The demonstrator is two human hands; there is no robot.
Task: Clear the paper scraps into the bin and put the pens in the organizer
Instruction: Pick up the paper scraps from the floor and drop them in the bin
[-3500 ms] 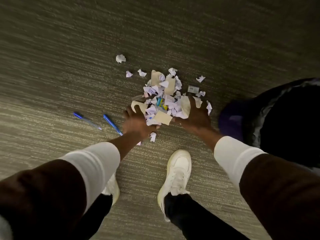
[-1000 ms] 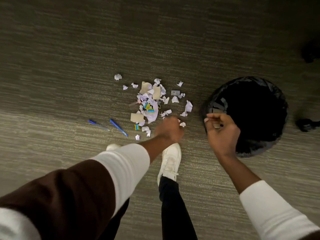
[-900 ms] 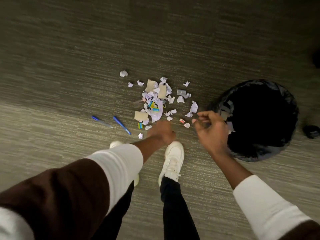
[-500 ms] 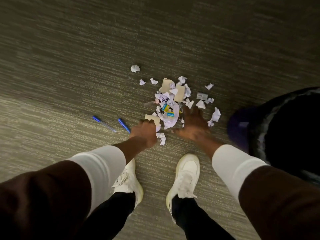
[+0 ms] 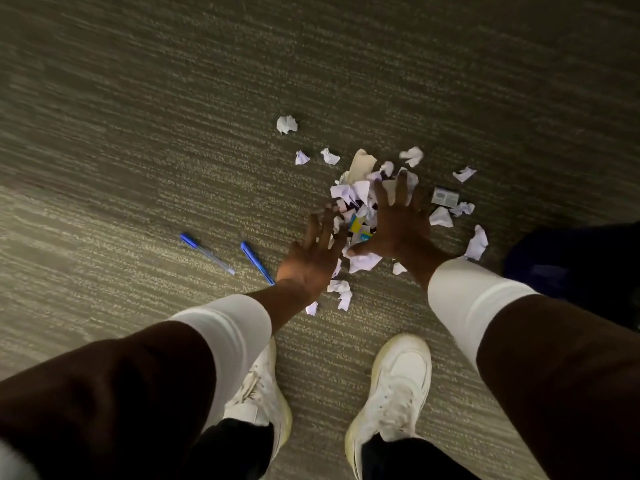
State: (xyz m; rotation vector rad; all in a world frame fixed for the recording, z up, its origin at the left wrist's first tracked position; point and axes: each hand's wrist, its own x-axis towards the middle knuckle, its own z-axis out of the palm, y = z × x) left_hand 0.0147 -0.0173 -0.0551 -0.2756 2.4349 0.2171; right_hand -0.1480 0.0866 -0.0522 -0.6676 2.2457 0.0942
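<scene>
A heap of white and tan paper scraps (image 5: pixel 360 192) with a few coloured bits lies on the carpet ahead of my feet. My right hand (image 5: pixel 398 220) rests flat on top of the heap, fingers spread. Along the heap's left edge lies my left hand (image 5: pixel 315 254), open with its fingers apart. Loose crumpled scraps (image 5: pixel 286 124) lie scattered around. Two blue pens (image 5: pixel 207 253) (image 5: pixel 257 262) lie on the carpet just left of my left hand. The dark bin (image 5: pixel 571 271) shows at the right edge, partly hidden by my right arm. No organizer is in view.
My two white shoes (image 5: pixel 394 393) stand on the grey-green carpet (image 5: pixel 138 133) just behind the heap. A small grey card or box (image 5: pixel 445 196) lies among the scraps to the right of my right hand.
I have bent back down from the bin. Both hands have moved forward onto the scrap heap, the right hand now spread on top and the left against its left side.
</scene>
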